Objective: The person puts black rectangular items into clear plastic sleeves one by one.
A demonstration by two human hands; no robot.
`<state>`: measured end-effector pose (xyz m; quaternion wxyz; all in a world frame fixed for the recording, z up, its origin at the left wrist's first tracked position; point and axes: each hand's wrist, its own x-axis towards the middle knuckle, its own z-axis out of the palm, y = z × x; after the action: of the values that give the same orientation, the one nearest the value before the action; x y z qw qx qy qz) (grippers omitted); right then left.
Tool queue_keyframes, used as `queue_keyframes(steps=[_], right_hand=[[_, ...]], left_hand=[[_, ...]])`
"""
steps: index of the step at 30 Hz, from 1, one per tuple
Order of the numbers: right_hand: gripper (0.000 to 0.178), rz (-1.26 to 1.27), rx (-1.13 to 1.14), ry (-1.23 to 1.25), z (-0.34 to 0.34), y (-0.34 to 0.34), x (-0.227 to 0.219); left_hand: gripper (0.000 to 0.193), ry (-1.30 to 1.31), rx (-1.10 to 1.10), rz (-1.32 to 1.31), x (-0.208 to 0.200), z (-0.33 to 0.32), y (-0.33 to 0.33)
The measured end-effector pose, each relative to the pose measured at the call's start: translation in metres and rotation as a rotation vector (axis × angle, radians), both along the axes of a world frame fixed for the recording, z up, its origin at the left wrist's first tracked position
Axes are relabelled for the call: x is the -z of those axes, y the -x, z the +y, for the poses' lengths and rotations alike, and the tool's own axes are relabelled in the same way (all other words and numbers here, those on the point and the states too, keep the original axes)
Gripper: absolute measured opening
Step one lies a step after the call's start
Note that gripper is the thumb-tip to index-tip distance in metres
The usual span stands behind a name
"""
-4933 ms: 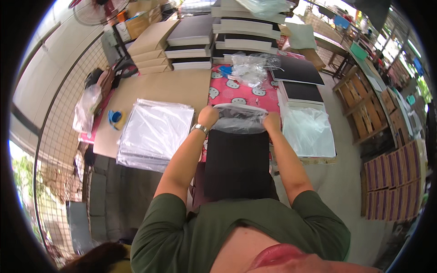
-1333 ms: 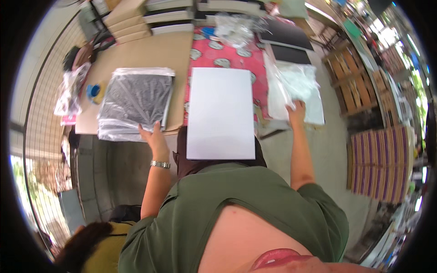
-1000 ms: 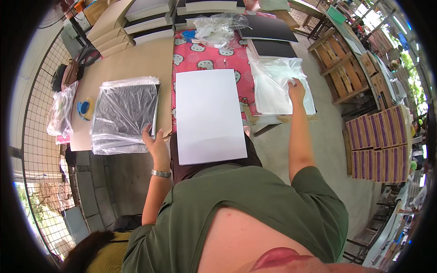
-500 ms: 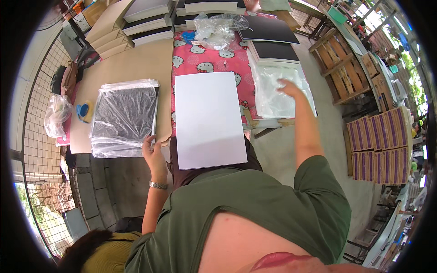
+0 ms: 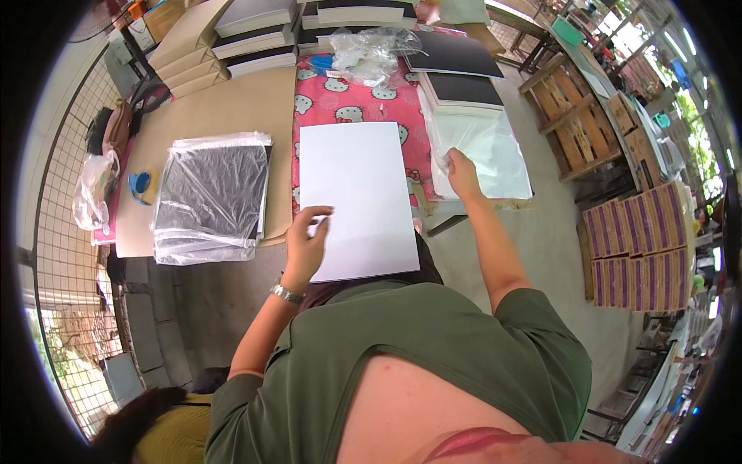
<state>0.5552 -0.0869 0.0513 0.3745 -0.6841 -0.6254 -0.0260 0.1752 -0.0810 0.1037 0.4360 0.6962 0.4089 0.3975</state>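
Lying flat before the person, the white sheet (image 5: 357, 199) is pinched at its left edge by the left hand (image 5: 307, 246); the right hand (image 5: 462, 167) grasps a clear plastic sleeve (image 5: 479, 143), best lifted singly and opened wide.

clear bags (image 5: 483, 147): right | bagged black stack (image 5: 210, 197): left

Tan surface (image 5: 224, 108): pile of black sheets in clear bags (image 5: 210, 193) at L, boxes (image 5: 193, 42) at far edge. Pink cloth (image 5: 348, 100) w/ white sheet (image 5: 355, 197), crumpled plastic (image 5: 367, 54). Clear-bag stack (image 5: 479, 139) at R.
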Motion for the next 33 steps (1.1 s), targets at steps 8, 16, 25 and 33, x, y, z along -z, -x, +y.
queue_keyframes(steps=[8, 16, 25, 33], right_hand=[[0.020, 0.577, -0.643, 0.364, -0.021, 0.161, -0.115], [0.018, 0.750, -0.438, 0.375, -0.011, 0.156, -0.153], [0.016, 0.825, -0.459, 0.116, 0.012, 0.164, -0.126], [0.014, 0.507, -0.467, -0.059, 0.019, 0.163, -0.116]], left_hand=[[0.035, 0.211, 0.362, -0.254, -0.037, 0.004, -0.053], [0.010, 0.401, 0.245, -0.564, -0.050, 0.035, -0.027], [0.023, 0.445, 0.054, -0.787, -0.061, 0.024, -0.030], [0.030, 0.385, 0.062, -0.640, -0.050, 0.007, -0.044]])
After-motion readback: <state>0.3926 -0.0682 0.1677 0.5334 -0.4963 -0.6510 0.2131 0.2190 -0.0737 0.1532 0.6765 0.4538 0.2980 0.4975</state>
